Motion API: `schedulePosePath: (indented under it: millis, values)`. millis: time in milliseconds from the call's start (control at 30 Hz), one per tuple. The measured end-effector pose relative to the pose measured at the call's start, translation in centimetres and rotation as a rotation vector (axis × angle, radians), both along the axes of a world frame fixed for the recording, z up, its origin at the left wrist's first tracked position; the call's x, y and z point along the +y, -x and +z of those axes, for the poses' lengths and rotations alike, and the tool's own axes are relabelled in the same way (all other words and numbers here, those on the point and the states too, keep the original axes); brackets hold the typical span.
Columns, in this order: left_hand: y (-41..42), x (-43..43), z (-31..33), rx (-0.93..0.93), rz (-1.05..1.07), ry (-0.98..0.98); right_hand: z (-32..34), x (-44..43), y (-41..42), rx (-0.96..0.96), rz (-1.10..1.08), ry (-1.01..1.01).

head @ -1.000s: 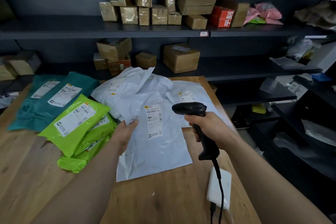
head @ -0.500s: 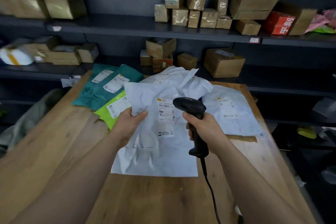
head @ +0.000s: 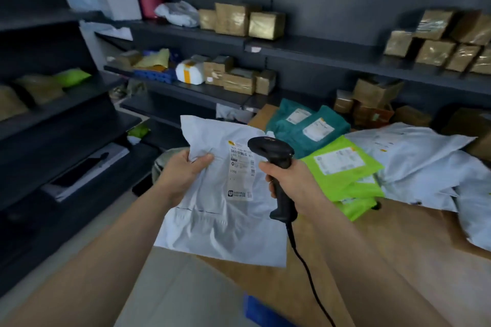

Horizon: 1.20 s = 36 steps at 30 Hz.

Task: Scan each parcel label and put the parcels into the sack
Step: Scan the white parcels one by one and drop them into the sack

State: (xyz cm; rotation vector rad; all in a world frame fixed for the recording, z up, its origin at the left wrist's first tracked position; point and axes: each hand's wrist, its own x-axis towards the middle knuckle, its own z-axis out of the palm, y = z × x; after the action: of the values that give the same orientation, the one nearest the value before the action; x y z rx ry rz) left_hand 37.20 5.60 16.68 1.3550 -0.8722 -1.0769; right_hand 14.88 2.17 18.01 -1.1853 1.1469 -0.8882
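Head view: L hand (head: 183, 170) pinches the white parcel (head: 220, 223) near its upper-left corner. The thumb is on the front, the fingers are curled behind, and the plastic is crumpled at the grip. The parcel is held up off the table (head: 398, 247), hanging past the table's left edge. Its label (head: 240, 170) faces the camera.

R hand (head: 289, 183) is wrapped tight round the handle of the black scanner (head: 276, 164). The scanner's head sits just beside the label's top-right corner, and its cable (head: 305, 273) drops from the handle base.

Behind the parcel's left edge is a grey-green bulk (head: 166, 156) – poss. the sack, too blurred to tell.

On the table to the R are green parcels (head: 342, 167), stacked. Teal parcels (head: 310, 125) lie behind them, and more white parcels (head: 425, 156) are piled further R. Dark shelves (head: 305, 50) at the back carry cardboard boxes (head: 239, 18) – a few bags too.
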Motion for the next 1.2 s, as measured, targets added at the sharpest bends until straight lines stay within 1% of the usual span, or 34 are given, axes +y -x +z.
schedulePosePath:
  millis: [133, 233, 367, 467, 567, 767, 900, 1067, 1200]
  values:
    - [-10.3, 2.1, -0.1, 0.011, 0.115, 0.013, -0.5, 0.3, -10.3, 0.023, 0.071, -0.035]
    - [-17.2, 2.6, -0.4, 0.036, 0.232, -0.004, -0.9, -0.6, -16.8, 0.047, 0.064, -0.081]
    - [-24.3, 1.3, -1.7, -0.009, 0.346, -0.018, -2.0, -3.5, -23.4, 0.045, 0.05, -0.127]
    - [-28.5, -1.2, -3.3, -0.038, 0.37, -0.049, -3.4, -6.4, -27.1, 0.037, 0.018, -0.141]
    - [-32.1, -5.8, -4.6, -0.035, 0.34, -0.074, -5.2, -10.7, -30.7, -0.021, -0.014, -0.189]
    - [-36.9, -16.8, -7.6, -0.07, 0.262, -0.138, -8.2, -19.4, -36.0, -0.04, -0.113, -0.284]
    - [-39.1, -22.4, -9.5, -0.049, 0.206, -0.169, -9.8, -23.1, -37.8, -0.022, -0.184, -0.356]
    - [-41.2, -29.4, -11.8, -0.054, 0.157, -0.191, -11.6, -27.2, -39.1, -0.05, -0.298, -0.426]
    - [-41.9, -35.3, -14.1, -0.003, 0.047, -0.232, -13.4, -30.3, -40.7, -0.066, -0.397, -0.457]
